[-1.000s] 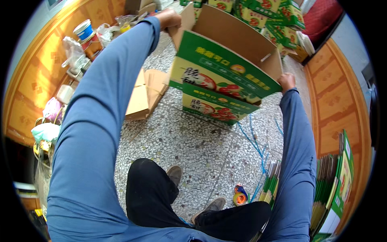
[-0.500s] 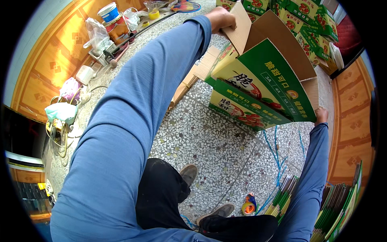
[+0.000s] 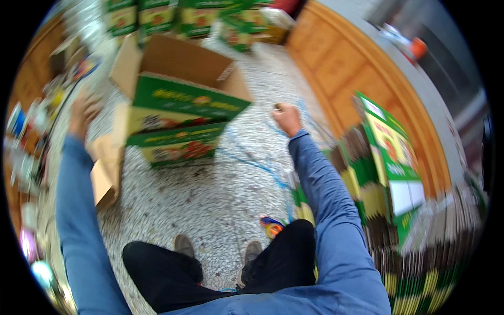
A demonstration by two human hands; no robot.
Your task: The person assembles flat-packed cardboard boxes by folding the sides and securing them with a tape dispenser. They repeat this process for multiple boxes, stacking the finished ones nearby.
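An open cardboard carton [image 3: 184, 102], green and cream with its top flaps raised, sits on top of another printed carton [image 3: 181, 152] in front of me. To its left, apart from it, is my left hand [image 3: 85, 111], blurred, with loosely spread fingers and nothing seen in them. My right hand [image 3: 286, 118] is off to the carton's right, over the floor, its fingers curled in with nothing visible in them. Brown cardboard pieces [image 3: 105, 181] lie between my left forearm and the cartons.
Flattened green cartons [image 3: 420, 231] are packed in rows at my right, with one printed panel [image 3: 391, 152] standing up. An orange and blue tape dispenser [image 3: 272, 227] lies near my right knee. Blue strapping [image 3: 257, 165] trails across the floor. Filled-out cartons [image 3: 197, 21] stand at the back.
Both hands have let go of the open carton and moved apart to either side of it. The view has swung right, bringing more of the flattened cartons into sight.
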